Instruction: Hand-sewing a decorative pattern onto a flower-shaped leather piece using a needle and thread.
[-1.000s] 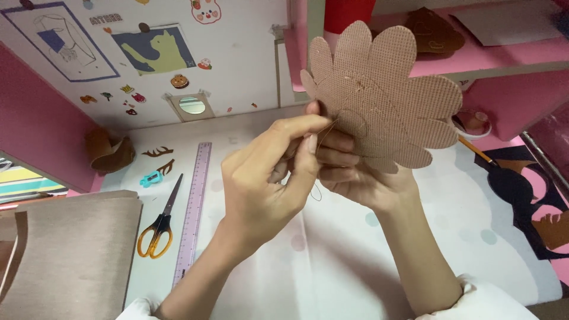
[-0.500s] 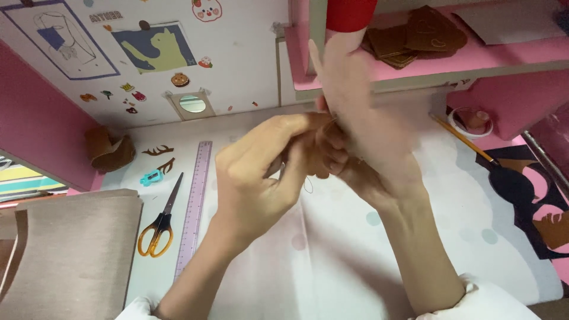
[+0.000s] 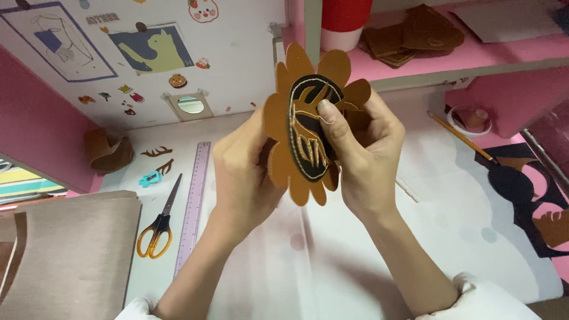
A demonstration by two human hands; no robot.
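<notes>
Both hands gripping a brown flower-shaped leather cutout (image 3: 296, 172) above the desk (image 3: 450, 201), left hand (image 3: 246, 172) behind its edge, right hand (image 3: 361, 148) thumb on its black embroidered oval (image 3: 308, 133), purple ruler (image 3: 194, 201) and orange-handled scissors (image 3: 159, 228) lying left, brush (image 3: 462, 137) right

You hold a brown flower-shaped cutout (image 3: 308, 127) up in front of you, above the white table, its face turned toward you and its plane angled a little to the left. Its edge is scalloped into rounded petals, and the surface is smooth tan-brown. A black oval patch (image 3: 311, 133) sits on its middle, stitched round the rim in pale thread and bearing pale branching line work. The lower petals hang free below your fingers; the right-hand petals are partly hidden.
</notes>
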